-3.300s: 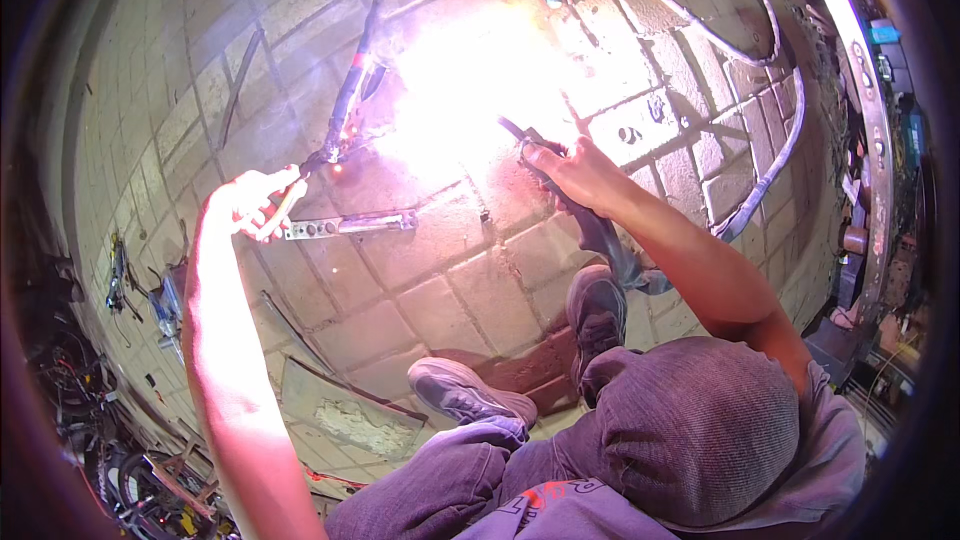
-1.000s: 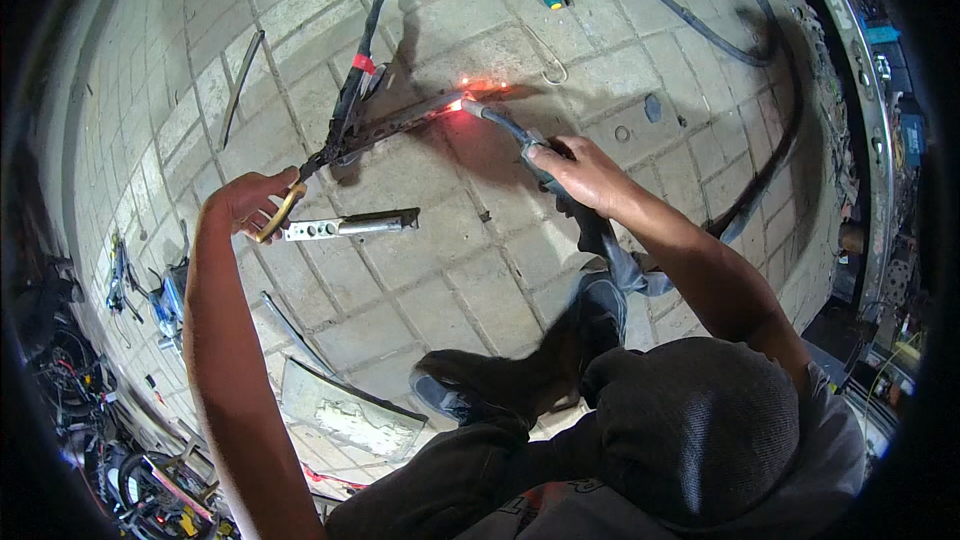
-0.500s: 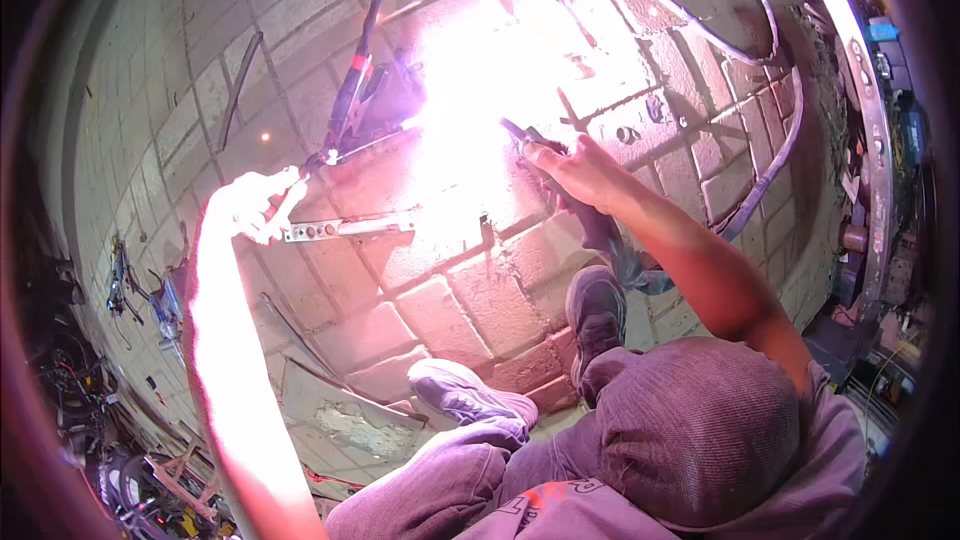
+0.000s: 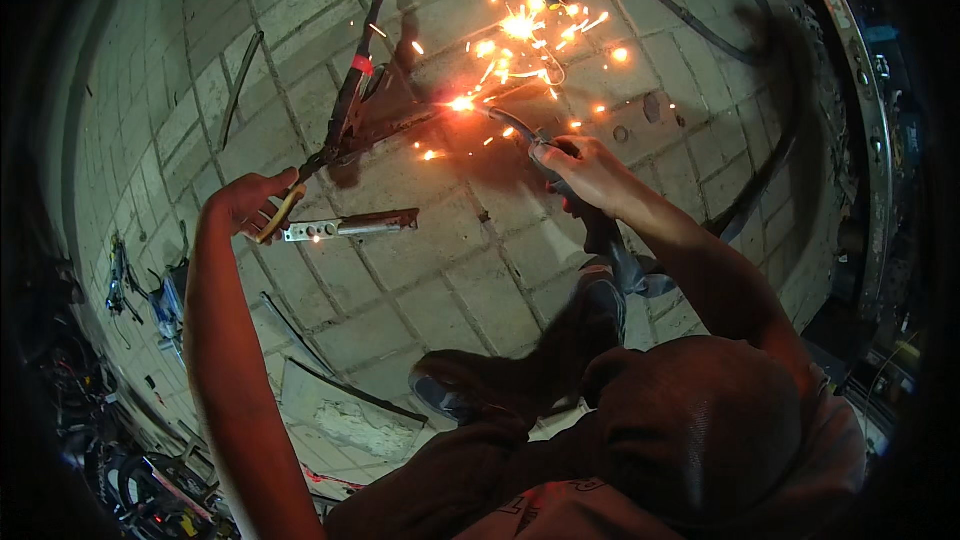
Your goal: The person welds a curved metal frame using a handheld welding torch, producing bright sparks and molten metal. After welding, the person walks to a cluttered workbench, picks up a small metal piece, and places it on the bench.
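Paved floor (image 4: 430,290): grey blocks under everything; their joints could let a loose piece rock if it is nudged.
Black cable (image 4: 372,20): it loops across the far side of the floor, near the sparks; hot drops could scorch its cover.
Right hand (image 4: 583,172): bare, its grip wrapped around the black torch (image 4: 598,232), neck toward the glow; a slip of the wrist could pull the tip off line, and spatter could burn the skin.
Metal strip (image 4: 405,125): it lies between the two hands, glowing at its far end; heat could bend it or travel along it.
Left hand (image 4: 258,205): bare, its grip closed round the yellow-handled tool (image 4: 283,213); a twist there could shift the strip. What the jaws clasp is too dark to tell.
Perforated bar (image 4: 350,226): loose, just beside the left hand; a knock could slide it.
Sparks (image 4: 520,28): widely scattered; a stray one could reach fingers.
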Tool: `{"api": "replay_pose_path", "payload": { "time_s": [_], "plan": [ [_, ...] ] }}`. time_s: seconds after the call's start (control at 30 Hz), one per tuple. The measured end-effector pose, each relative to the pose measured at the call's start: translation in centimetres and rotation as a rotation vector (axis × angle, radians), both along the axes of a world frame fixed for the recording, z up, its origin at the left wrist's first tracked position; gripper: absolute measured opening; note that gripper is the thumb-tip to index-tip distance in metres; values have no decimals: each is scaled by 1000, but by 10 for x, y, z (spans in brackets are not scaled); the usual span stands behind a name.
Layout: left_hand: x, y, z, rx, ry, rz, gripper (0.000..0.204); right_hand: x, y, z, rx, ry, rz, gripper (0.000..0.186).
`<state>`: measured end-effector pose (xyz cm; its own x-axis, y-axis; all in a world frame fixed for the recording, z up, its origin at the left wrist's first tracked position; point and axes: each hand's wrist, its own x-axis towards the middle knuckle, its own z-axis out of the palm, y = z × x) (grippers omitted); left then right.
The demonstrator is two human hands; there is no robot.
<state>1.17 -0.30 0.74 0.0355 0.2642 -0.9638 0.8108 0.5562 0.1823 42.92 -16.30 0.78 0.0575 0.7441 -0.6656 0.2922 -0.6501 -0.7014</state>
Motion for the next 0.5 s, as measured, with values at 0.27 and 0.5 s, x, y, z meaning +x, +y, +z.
{"api": "replay_pose_path", "payload": {
  "time_s": [0.27,0.5],
  "plan": [
    [0,-3,3,65,13,-10,64,2,-1,-15,204,-125,146,36],
    [-1,-2,-1,54,30,-11,69,-3,6,-2,-49,-51,77,36]
  ]
}}
